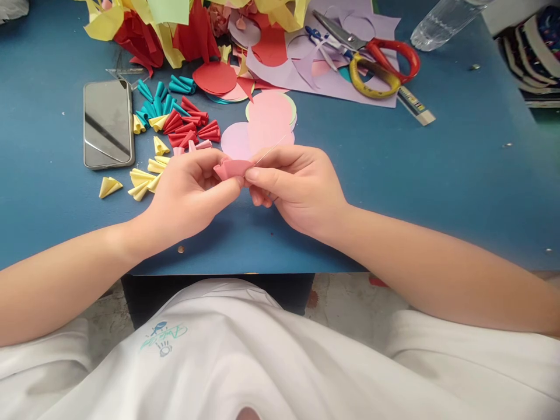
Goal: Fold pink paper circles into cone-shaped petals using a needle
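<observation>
Just above the table's front part, my left hand (188,186) pinches a small folded pink paper piece (234,168) between thumb and fingers. My right hand (301,184) has its thumb and finger closed on the paper's right end. A thin, straight, needle-like strand (272,150) slants up and right from those fingertips; its exact kind is unclear. Behind the hands lie a pink paper strip (270,116) and a lilac paper circle (235,137). Beside my left hand are several folded yellow paper cones (142,182), with red cones (186,129) and teal cones (160,104) farther back.
A phone (108,123) lies at the left. Scissors (371,58) with red and yellow handles rest on lilac paper sheets (280,73), near a cutter (415,106). Crumpled coloured paper (196,29) fills the back. A clear bottle (446,26) is at the back right.
</observation>
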A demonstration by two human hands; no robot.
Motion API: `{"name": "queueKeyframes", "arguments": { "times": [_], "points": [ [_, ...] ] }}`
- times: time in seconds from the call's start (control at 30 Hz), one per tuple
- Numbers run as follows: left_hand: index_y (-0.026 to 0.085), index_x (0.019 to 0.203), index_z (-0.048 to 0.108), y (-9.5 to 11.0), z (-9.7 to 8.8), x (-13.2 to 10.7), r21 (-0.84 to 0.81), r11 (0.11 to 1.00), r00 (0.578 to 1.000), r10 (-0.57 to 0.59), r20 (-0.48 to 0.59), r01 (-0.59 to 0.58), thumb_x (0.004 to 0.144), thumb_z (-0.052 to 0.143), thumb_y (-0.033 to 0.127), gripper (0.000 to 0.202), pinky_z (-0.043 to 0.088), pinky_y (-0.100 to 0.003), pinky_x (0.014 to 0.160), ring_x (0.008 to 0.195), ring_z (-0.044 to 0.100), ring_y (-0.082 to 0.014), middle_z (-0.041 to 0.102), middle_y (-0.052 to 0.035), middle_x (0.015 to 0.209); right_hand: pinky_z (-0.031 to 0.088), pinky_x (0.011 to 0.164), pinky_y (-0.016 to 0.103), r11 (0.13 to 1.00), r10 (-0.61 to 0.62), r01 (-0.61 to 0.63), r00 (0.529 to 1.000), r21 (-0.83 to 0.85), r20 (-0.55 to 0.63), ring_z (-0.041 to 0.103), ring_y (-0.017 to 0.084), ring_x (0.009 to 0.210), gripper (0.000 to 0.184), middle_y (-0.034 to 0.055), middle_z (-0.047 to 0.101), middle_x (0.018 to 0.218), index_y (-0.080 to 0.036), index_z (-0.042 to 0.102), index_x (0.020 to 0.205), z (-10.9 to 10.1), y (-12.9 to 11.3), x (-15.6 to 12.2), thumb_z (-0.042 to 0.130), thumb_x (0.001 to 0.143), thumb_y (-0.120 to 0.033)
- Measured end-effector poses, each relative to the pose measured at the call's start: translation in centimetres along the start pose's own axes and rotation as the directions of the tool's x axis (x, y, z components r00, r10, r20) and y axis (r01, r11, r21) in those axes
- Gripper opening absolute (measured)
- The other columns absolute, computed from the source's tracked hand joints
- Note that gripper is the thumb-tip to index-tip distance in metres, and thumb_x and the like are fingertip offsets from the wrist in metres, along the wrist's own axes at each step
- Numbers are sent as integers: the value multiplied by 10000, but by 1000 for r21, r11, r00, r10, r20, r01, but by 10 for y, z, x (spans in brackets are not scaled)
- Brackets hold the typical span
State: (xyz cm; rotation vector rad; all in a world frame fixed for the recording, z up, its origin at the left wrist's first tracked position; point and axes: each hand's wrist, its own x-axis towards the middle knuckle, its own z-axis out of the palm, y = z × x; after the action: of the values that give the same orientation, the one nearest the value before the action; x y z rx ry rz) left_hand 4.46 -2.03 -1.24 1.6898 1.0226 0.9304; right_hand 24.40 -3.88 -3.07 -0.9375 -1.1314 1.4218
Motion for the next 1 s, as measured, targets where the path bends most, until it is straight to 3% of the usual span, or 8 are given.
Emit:
{"name": "queueKeyframes", "arguments": {
  "times": [0.17, 0.37, 0.53, 0.83, 1.0],
  "points": [
    [187, 718, 756, 2, 1, -2, 95, 995, 1000, 0, -30, 3, 860, 678, 277, 186, 444, -276, 601, 685, 548, -127, 658, 6, 695, 488, 471, 269, 1000, 29, -29, 999, -1, 18, 666, 124, 550, 74, -5, 820, 800, -271, 886, 775, 0, 1, -1, 923, 815, -221],
    [177, 747, 758, 3, 0, -2, 93, 995, 998, -38, -46, 42, 868, 699, 303, 185, 459, -269, 615, 689, 587, -138, 675, 1, 694, 482, 451, 248, 999, 40, -40, 999, 6, 26, 657, 113, 537, 57, -16, 803, 765, -261, 895, 803, 0, 1, 0, 912, 834, -217],
    [170, 766, 757, 2, -2, 0, 44, 996, 996, -82, -19, 83, 870, 715, 285, 160, 419, -262, 599, 682, 550, -128, 633, 1, 683, 463, 434, 222, 1000, -12, 12, 1000, 14, 26, 620, 96, 536, 115, -17, 781, 736, -260, 889, 787, -2, 4, 2, 946, 863, -195],
    [202, 726, 731, 0, -2, 0, 45, 996, 997, -72, 2, 72, 913, 752, 253, 195, 383, -299, 561, 641, 520, -146, 608, 0, 672, 503, 467, 254, 987, -102, 103, 995, -121, 20, 657, 111, 549, 181, -24, 789, 746, -266, 850, 754, -3, 5, 1, 887, 925, -221],
    [199, 758, 739, 2, -1, 0, -7, 997, 997, -75, 25, 75, 925, 774, 277, 187, 393, -302, 582, 662, 539, -146, 623, -3, 704, 493, 484, 262, 988, -136, 136, 991, -72, 2, 634, 98, 523, 188, -52, 747, 700, -260, 817, 732, 0, 1, 1, 851, 909, -205]
  ]
}}
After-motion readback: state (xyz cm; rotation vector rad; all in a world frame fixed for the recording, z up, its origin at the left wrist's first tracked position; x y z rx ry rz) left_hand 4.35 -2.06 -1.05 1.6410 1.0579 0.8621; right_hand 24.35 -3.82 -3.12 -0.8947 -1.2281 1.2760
